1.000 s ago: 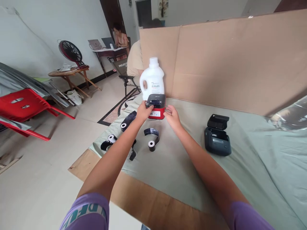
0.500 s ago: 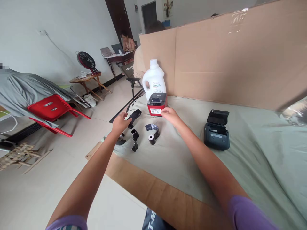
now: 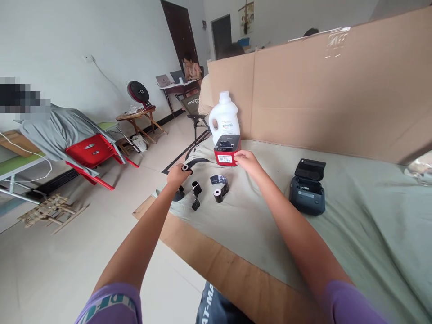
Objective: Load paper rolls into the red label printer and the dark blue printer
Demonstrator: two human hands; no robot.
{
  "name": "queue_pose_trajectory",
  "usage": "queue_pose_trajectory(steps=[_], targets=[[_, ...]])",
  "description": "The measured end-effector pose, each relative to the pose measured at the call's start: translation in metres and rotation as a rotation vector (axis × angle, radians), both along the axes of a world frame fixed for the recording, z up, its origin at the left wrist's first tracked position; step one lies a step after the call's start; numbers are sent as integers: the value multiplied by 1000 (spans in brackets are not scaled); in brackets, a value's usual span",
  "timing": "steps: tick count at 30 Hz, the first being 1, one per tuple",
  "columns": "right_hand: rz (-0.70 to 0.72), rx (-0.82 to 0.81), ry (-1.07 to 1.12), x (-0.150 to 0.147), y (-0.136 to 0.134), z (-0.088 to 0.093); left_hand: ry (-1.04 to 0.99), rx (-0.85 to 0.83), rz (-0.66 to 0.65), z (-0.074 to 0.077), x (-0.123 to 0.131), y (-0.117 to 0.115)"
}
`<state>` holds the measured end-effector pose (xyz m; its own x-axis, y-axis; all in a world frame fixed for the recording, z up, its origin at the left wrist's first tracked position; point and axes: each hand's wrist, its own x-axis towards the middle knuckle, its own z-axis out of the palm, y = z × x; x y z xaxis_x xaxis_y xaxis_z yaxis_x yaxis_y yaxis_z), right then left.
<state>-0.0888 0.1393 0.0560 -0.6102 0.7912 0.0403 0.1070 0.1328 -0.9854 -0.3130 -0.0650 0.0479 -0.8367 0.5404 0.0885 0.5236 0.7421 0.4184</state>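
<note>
My left hand is closed round a small roll of black tape, whose loose strip trails off to the right. My right hand rests against the front right of a small red and black label printer, fingers curled on its edge. Between my arms on the grey-green cloth lie other black rolls: one with a white core and a curled strip. A white jug stands just behind the red printer.
A dark grey printer with its lid open sits to the right on the cloth. A cardboard wall backs the surface. Cardboard edges the near side. On the floor to the left stand a red chair and a fan. A person sits at a far desk.
My left hand left the red printer, moved down-left to the black roll and took hold of it, lifting it. My right hand stayed by the printer. The view swung left.
</note>
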Motion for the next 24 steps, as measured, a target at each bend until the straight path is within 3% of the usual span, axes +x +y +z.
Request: queue_pose_trajectory(steps=[4, 7, 11, 14, 18, 21, 24], targets=[[7, -4, 20, 8, -7, 13, 48, 237, -125, 10, 9, -4], [36, 0, 39, 15, -13, 27, 107, 423, -292, 19, 31, -6], [207, 53, 53, 35, -25, 55, 52, 634, -557, 30, 84, 1], [364, 137, 74, 66, -35, 73, -80, 803, -699, 33, 135, 17], [448, 216, -12, 129, -43, 82, -183, 1000, -804, 27, 201, 47], [379, 213, -95, 177, -39, 78, -261, 1063, -835, 14, 241, 73], [248, 231, -111, 211, -25, 68, -516, 1107, -765, -5, 276, 95]])
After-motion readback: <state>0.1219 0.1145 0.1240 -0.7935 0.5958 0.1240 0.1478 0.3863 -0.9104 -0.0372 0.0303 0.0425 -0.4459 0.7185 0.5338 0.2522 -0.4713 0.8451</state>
